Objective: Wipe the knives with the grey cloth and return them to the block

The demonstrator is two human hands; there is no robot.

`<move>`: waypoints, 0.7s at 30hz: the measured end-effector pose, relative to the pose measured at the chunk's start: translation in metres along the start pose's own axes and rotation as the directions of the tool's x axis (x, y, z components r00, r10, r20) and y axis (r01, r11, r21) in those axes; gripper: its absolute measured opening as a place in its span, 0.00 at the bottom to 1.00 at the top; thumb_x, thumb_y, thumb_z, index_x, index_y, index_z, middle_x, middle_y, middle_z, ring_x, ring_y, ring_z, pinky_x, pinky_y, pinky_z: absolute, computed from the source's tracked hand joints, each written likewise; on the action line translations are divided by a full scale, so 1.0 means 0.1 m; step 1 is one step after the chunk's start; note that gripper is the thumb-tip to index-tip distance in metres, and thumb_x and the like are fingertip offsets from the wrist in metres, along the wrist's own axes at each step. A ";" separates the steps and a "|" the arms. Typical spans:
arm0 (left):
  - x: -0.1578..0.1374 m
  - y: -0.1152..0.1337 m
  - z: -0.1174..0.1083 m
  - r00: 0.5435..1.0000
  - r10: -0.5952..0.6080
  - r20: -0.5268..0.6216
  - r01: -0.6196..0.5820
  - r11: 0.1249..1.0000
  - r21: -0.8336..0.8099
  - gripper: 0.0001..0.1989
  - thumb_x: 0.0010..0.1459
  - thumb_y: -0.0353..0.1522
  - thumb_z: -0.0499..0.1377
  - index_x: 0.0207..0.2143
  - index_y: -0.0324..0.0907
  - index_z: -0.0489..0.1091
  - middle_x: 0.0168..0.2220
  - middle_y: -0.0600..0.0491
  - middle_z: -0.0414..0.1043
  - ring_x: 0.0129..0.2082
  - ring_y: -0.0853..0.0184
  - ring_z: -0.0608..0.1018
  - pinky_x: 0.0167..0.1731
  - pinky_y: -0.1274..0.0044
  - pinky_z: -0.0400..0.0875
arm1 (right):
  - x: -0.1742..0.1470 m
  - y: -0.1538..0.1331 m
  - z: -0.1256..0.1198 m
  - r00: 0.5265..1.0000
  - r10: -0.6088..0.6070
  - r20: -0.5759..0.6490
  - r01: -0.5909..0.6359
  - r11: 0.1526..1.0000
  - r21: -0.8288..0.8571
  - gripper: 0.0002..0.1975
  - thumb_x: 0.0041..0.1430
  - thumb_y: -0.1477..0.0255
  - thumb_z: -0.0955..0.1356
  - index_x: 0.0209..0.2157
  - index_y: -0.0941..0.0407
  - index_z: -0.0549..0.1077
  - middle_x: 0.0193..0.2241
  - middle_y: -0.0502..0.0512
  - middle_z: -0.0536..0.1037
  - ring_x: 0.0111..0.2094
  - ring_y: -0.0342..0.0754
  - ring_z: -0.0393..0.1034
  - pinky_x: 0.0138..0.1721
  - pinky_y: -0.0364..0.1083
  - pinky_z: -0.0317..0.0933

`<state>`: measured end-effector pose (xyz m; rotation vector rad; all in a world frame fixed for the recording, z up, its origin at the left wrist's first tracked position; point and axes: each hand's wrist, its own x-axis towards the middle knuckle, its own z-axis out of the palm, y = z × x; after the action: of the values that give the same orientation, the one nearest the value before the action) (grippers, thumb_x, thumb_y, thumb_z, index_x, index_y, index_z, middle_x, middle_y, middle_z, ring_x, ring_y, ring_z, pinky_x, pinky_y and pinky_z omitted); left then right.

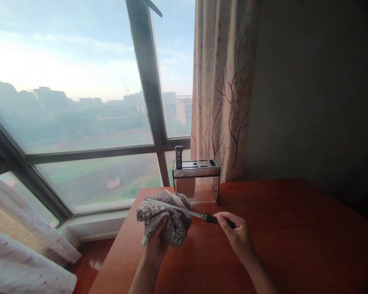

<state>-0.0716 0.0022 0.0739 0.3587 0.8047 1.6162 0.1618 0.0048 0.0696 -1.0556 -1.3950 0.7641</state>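
My left hand (pixel 157 241) is closed around a bunched grey, fluffy cloth (pixel 174 228), held up over the near part of the table. A honing steel (pixel 184 210) with a thin metal rod, a small guard and a black handle is in my right hand (pixel 237 232), whose fingers wrap the handle. The rod points left and lies across the top of the cloth, its tip close to the cloth's upper left part. Behind the cloth stands a knife block (pixel 196 172) with a slotted metal top and see-through sides; one dark-handled tool (pixel 179 157) is upright in it.
The reddish-brown wooden table (pixel 282 228) reaches to the right, with its left edge near my left arm. Beyond it are a large window (pixel 79 102) and a patterned curtain (pixel 223 90). Another curtain (pixel 24 261) hangs at the lower left, above the floor.
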 end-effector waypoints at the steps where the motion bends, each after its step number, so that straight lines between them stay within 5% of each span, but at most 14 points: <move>1: -0.01 -0.02 0.00 1.000 -0.017 -0.003 0.017 1.000 0.011 0.21 0.34 0.27 0.72 0.36 0.41 0.75 0.34 0.51 0.80 0.38 0.55 0.80 0.36 0.67 0.78 | 0.00 0.01 0.01 1.000 0.019 -0.018 -0.019 1.000 0.016 0.14 0.59 0.61 0.67 0.31 0.55 0.79 0.28 0.54 0.80 0.30 0.50 0.74 0.32 0.43 0.66; 8: -0.14 -0.29 0.05 0.999 -0.029 -0.033 0.032 0.992 0.122 0.22 0.29 0.27 0.74 0.32 0.39 0.75 0.31 0.50 0.80 0.36 0.55 0.81 0.40 0.67 0.77 | -0.06 0.05 0.14 1.000 0.022 0.012 -0.022 0.999 0.035 0.15 0.60 0.60 0.66 0.32 0.55 0.78 0.29 0.55 0.81 0.32 0.51 0.75 0.32 0.43 0.67; 16: -0.19 -0.36 0.19 0.998 0.004 -0.064 0.003 0.995 0.100 0.22 0.31 0.29 0.74 0.33 0.37 0.75 0.31 0.48 0.81 0.32 0.56 0.82 0.34 0.70 0.78 | -0.11 0.09 0.24 0.969 -0.151 0.197 0.169 0.983 -0.078 0.11 0.61 0.65 0.66 0.40 0.52 0.78 0.36 0.54 0.82 0.37 0.50 0.76 0.39 0.43 0.68; 21: -0.13 -0.45 0.12 0.999 0.025 -0.047 -0.021 0.997 0.074 0.23 0.31 0.29 0.74 0.35 0.38 0.75 0.31 0.49 0.81 0.36 0.54 0.82 0.39 0.67 0.78 | -0.19 0.11 0.33 0.943 -0.229 0.239 0.270 0.951 -0.153 0.12 0.61 0.66 0.66 0.45 0.52 0.76 0.35 0.56 0.81 0.35 0.50 0.76 0.37 0.44 0.67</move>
<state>-0.0277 -0.0056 0.0551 0.3834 0.9011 1.6250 0.1300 -0.0045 0.0483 -0.9287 -1.7794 0.5841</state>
